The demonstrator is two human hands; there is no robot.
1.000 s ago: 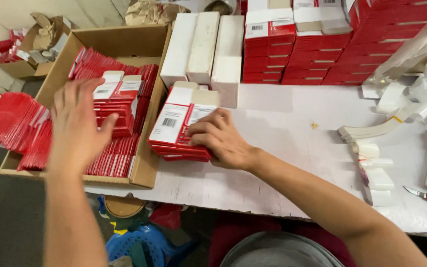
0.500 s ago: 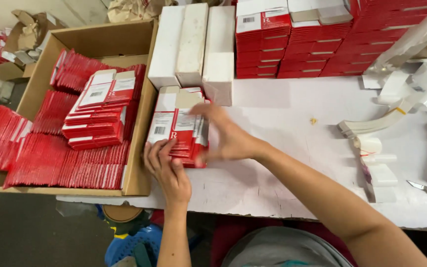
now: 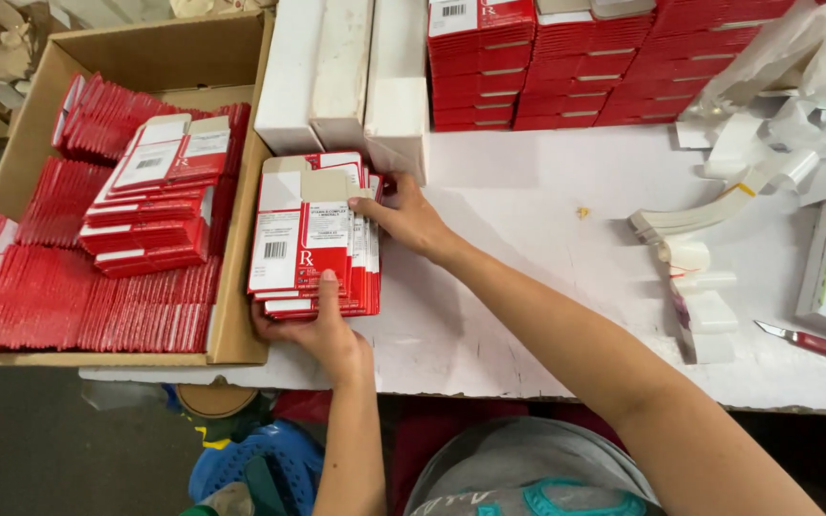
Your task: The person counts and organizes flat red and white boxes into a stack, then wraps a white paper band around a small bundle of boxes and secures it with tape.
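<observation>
Right now both hands are squaring up a stack of flat red-and-white cartons (image 3: 313, 234) on the white table (image 3: 528, 315), just beside the cardboard box. Left hand (image 3: 313, 330) cups the near edge from below, thumb laid on top, fingers tucked under; right hand (image 3: 403, 215) presses the far right corner w/ fingers closed on the edge. So both are clamped on the stack, not loose.

To do it well, I'd say: keep the palms flat vs. the edges, tap the sides even, and lift w/ support underneath, since the flat cartons look slippery and the top ones already fan out a bit to the right.

Next over, the cardboard box (image 3: 241, 287) holds rows of the same red cartons standing on edge, plus a flat pile (image 3: 160, 191) laid on top, approx. mid-box; far end looks partly unfilled.

Farther back: long white boxes (image 3: 346, 72) lying side by side, then stacked red boxes (image 3: 604, 57) along the table's rear.
</observation>
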